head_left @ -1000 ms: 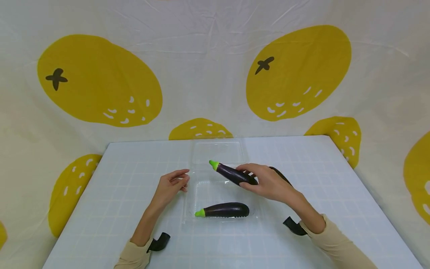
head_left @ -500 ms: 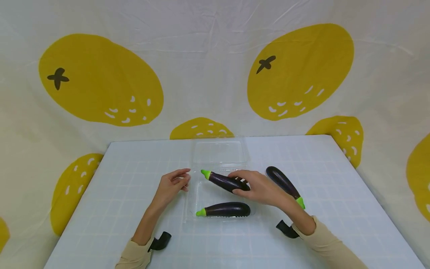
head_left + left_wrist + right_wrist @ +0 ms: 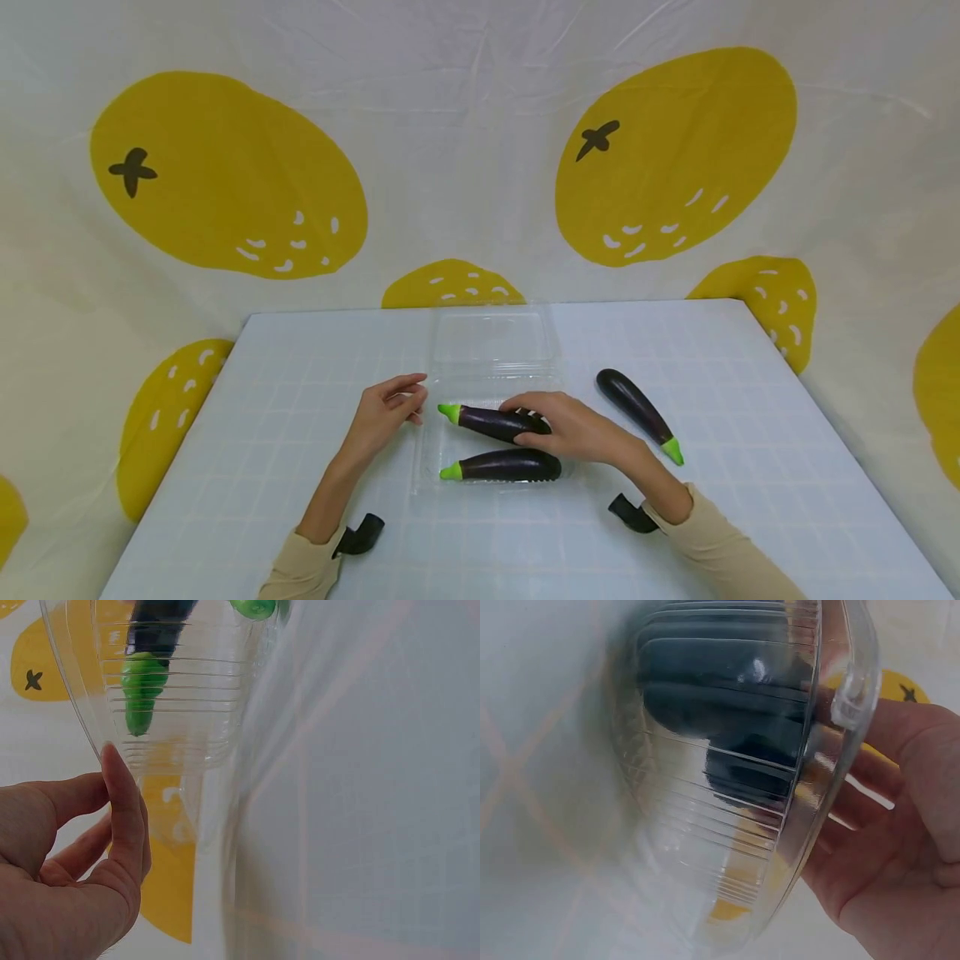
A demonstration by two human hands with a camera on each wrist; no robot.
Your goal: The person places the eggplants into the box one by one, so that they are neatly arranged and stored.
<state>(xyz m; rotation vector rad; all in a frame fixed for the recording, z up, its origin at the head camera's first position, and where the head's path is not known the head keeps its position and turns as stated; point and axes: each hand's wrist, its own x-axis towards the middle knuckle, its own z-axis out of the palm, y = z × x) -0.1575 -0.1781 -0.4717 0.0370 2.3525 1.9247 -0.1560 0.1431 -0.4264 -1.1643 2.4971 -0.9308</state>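
Note:
A clear plastic clamshell container (image 3: 427, 467) lies with its lid (image 3: 491, 333) folded back behind it. Along its near side rests one eggplant (image 3: 510, 465), green stem to the left. My right hand (image 3: 577, 427) holds a second eggplant (image 3: 487, 422) by its thick end, just behind the first and inside the container. Through the clear wall in the right wrist view, the dark ends of both eggplants show. At the container's left rim is my left hand (image 3: 386, 410), its fingers loosely bent; in the left wrist view a fingertip (image 3: 111, 759) meets the rim, holding nothing.
A third eggplant (image 3: 637, 414) lies on the white table (image 3: 750, 500) to the right of the container, behind the right forearm. Behind the table hangs a pale cloth (image 3: 465, 167) printed with large yellow fruits.
My right hand has carried its eggplant left and down into the container. The eggplant on the right has come into full sight. My left hand has stayed at the container's rim.

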